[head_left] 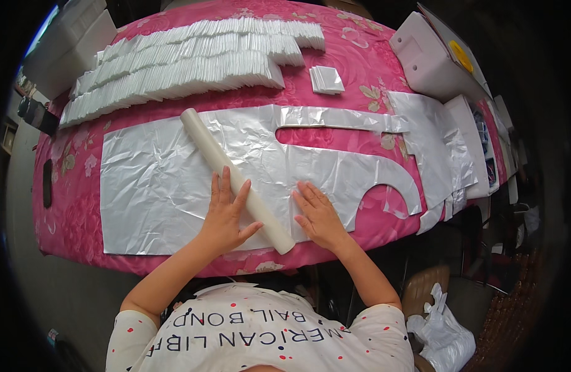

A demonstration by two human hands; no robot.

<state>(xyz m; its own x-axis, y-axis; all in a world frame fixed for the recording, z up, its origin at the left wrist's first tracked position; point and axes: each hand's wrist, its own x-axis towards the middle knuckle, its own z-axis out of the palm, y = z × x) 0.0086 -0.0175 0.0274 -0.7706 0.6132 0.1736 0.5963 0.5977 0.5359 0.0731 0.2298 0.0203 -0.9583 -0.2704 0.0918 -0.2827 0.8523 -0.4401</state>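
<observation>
A thin, shiny white plastic apron (155, 180) lies spread on the table, creased, with a curved cut-out and a long strip at its right end. Across it, slanting from upper left to lower right, rests a pale smooth tube (201, 137). My left hand (226, 214) lies on the tube's lower half with its fingers spread, the thumb extending past it. To the right of the tube, my right hand (321, 217) presses flat on the plastic, fingers stretched out, apart from the tube.
Long rows of folded white plastic packets (192, 68) stand at the back left. A small folded stack (326, 80) lies beside them. More plastic sheets (431, 146) hang over the right side, near a white box (437, 59). A dark phone-like object (48, 183) lies at the left edge.
</observation>
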